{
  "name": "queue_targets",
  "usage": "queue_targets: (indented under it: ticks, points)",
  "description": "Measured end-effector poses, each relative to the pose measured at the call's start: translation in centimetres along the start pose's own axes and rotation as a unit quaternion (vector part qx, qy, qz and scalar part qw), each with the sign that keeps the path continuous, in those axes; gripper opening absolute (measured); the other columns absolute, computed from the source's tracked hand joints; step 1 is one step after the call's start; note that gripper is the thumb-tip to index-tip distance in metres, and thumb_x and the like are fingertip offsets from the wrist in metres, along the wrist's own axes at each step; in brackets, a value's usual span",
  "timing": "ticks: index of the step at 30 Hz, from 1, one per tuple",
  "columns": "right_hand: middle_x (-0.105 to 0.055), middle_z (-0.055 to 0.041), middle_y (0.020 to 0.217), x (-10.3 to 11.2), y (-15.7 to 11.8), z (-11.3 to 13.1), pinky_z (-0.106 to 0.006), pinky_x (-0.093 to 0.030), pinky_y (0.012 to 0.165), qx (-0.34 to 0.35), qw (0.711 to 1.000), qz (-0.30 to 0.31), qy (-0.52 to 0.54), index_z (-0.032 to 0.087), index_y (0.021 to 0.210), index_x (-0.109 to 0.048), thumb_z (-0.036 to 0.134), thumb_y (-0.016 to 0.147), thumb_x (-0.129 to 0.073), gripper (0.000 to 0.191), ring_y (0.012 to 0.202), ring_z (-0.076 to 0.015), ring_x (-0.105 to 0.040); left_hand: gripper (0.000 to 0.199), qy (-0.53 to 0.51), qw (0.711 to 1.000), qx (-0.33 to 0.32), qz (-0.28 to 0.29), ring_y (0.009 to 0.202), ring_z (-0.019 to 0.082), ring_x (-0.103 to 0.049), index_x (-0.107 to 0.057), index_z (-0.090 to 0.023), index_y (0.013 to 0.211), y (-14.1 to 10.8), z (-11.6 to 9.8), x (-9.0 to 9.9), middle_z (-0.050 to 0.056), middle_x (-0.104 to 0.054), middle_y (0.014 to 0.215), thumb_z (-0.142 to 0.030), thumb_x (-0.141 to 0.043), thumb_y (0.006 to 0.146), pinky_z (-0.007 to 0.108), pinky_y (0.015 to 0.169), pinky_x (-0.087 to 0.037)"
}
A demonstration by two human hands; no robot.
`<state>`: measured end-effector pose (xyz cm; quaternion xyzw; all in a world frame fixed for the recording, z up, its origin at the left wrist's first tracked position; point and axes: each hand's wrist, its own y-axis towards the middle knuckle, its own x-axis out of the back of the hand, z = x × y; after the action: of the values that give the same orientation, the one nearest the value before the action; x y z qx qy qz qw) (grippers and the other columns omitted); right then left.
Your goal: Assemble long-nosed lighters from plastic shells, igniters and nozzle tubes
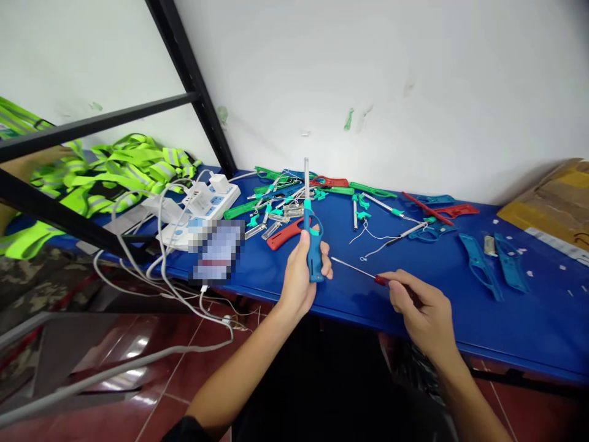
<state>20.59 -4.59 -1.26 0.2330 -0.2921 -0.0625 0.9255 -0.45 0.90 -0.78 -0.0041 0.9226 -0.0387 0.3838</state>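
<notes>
1. Grasping the blue lighter [315, 255] by its handle, the left hand [298, 279] holds it over the front of the bench [552, 331], metal tube pointing away from the person.
2. The right hand [421, 310] has its grip clenched on the red handle of a screwdriver [354, 267]; the shaft's tip is just beside the left fingers, contact unclear.
3. Beyond the lighter lie a red shell [286, 234], green shells [239, 210] and wired tubes [411, 230].
4. Two blue shells [512, 264] lie right of the right hand, near a box [543, 202].
5. Leftward sit a pixelated phone [219, 248] and a power strip [207, 215].
</notes>
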Motion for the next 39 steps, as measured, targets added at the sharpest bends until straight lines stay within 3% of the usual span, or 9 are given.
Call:
queue_targets:
  ticks: [3, 7, 26, 36, 39]
  points:
    - [-0.075, -0.0006, 0.078, 0.04, -0.21, 0.21, -0.028, -0.046, 0.052, 0.030, 0.999, 0.026, -0.004, 0.026, 0.098, -0.085, 0.030, 0.103, -0.064, 0.022, 0.054, -0.0122, -0.057, 0.052, 0.017, 1.000, 0.001, -0.007, 0.050, 0.008, -0.049, -0.068, -0.019, 0.120, -0.01, 0.14, -0.01, -0.003, -0.060, 0.077, -0.064, -0.079, 0.095, 0.021, 0.047, -0.049]
    - [-0.070, 0.0010, 0.072, 0.07, -0.11, 0.49, -0.027, -0.042, 0.051, 0.061, 0.998, 0.022, -0.006, 0.025, 0.096, -0.084, 0.025, 0.102, -0.064, 0.021, 0.052, -0.0112, -0.052, 0.055, 0.023, 1.000, -0.006, -0.017, 0.056, 0.010, -0.050, -0.069, -0.021, 0.128, -0.14, -0.08, -0.10, -0.004, -0.058, 0.076, -0.064, -0.078, 0.095, 0.019, 0.046, -0.047]
    - [-0.065, 0.0037, 0.070, -0.10, 0.16, 0.88, -0.023, -0.036, 0.046, 0.144, 0.989, 0.032, -0.008, 0.021, 0.100, -0.081, 0.013, 0.100, -0.066, 0.017, 0.049, -0.0072, -0.048, 0.057, 0.028, 1.000, -0.005, -0.005, 0.052, 0.008, -0.045, -0.064, -0.024, 0.126, -0.30, 0.08, -0.34, -0.006, -0.051, 0.076, -0.068, -0.078, 0.093, 0.017, 0.043, -0.039]
    - [-0.064, 0.0043, 0.070, -0.03, 0.06, 0.77, -0.022, -0.039, 0.049, 0.152, 0.988, 0.030, -0.010, 0.020, 0.100, -0.080, 0.011, 0.100, -0.063, 0.019, 0.051, -0.0071, -0.049, 0.056, 0.066, 0.998, -0.020, -0.014, 0.045, 0.004, -0.045, -0.059, -0.021, 0.101, -0.20, 0.35, -0.09, -0.005, -0.055, 0.080, -0.073, -0.077, 0.091, 0.018, 0.040, -0.032]
    - [-0.064, 0.0040, 0.070, -0.05, 0.05, 0.74, -0.023, -0.040, 0.049, 0.150, 0.988, 0.028, -0.015, 0.020, 0.100, -0.080, 0.012, 0.101, -0.063, 0.019, 0.051, -0.0073, -0.049, 0.057, 0.060, 0.998, -0.020, -0.018, 0.047, 0.005, -0.046, -0.059, -0.022, 0.105, -0.29, 0.31, -0.16, -0.006, -0.055, 0.081, -0.073, -0.078, 0.090, 0.018, 0.039, -0.032]
